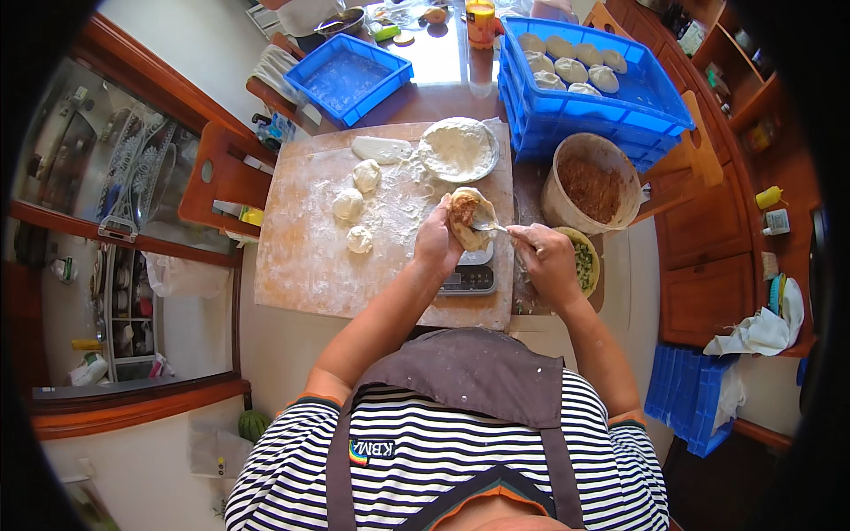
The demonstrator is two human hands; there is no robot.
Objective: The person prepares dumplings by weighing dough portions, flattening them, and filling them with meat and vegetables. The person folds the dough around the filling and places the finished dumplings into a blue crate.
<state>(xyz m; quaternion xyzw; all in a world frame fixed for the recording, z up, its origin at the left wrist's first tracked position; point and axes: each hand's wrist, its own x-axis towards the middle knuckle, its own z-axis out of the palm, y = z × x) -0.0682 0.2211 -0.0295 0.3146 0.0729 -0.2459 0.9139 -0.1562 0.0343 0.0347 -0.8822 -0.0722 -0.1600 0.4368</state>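
A dough wrapper (479, 240) with brown filling (465, 207) on it lies cupped in my left hand (435, 239). Between the fingers of my right hand (548, 262) is the handle of a metal spoon (495, 227), whose bowl rests against the filling. Just below the wrapper, a kitchen scale (470, 280) is partly covered by my left hand and the dough. To the right of the board, a tub (591, 182) holds more brown filling. My right hand hides part of a bowl of chopped green filling (584, 265).
Several dough balls (348, 204) lie on the floured board (299, 265). A bowl of flour (459, 149) and a white dough scraper (382, 150) are behind them. Stacked blue crates (597, 116) hold filled buns (571, 70); another blue crate (392, 73) stands back left. An orange cup (480, 25) stands between.
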